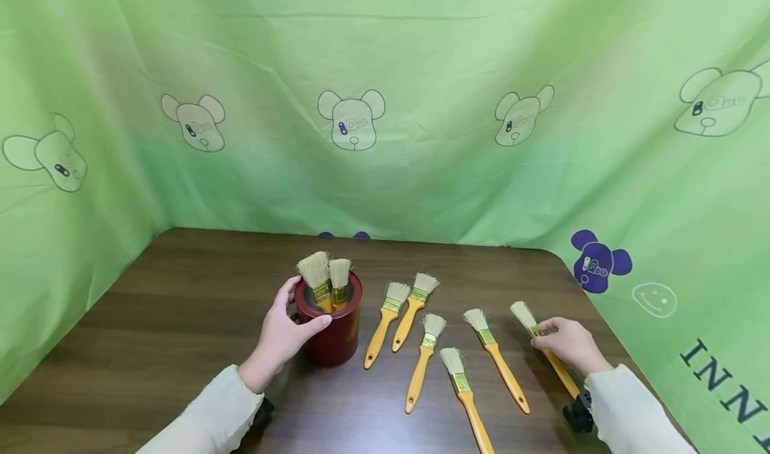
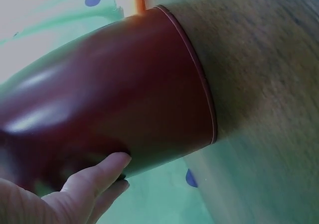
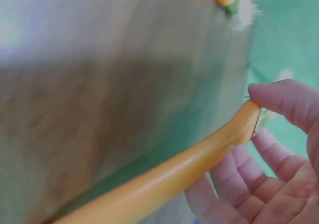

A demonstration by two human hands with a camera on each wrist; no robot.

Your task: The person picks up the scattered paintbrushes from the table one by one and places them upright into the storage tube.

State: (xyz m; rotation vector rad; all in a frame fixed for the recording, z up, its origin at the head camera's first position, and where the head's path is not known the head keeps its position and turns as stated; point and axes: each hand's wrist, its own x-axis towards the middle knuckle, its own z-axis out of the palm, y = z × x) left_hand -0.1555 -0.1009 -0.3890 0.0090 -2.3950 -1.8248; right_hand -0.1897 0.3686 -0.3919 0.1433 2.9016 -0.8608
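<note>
On my feed the right hand pinches one brush near its neck, thumb on one side and fingers on the other, the gap closed down to the brush's own thickness. From that pinch the bristles point to the far side and a little left; the handle slants back to the right, under the palm toward the wrist. I can't tell whether any of it touches the table.

The relation I'd watch most: the dark red pot stands upright, mouth up, well off to the left of the pinched brush, whose slanting axis lies across the pot's vertical one. Five loose brushes lie between them on the table, all with bristles toward the far side.

The left hand is the nearer one to the pot. I see that left hand gripping it, fingers spread about as wide as the pot, the thumb at the near side of the rim and the other fingers round the left. Inside, a wide brush and a narrow brush stand bristles up.
</note>
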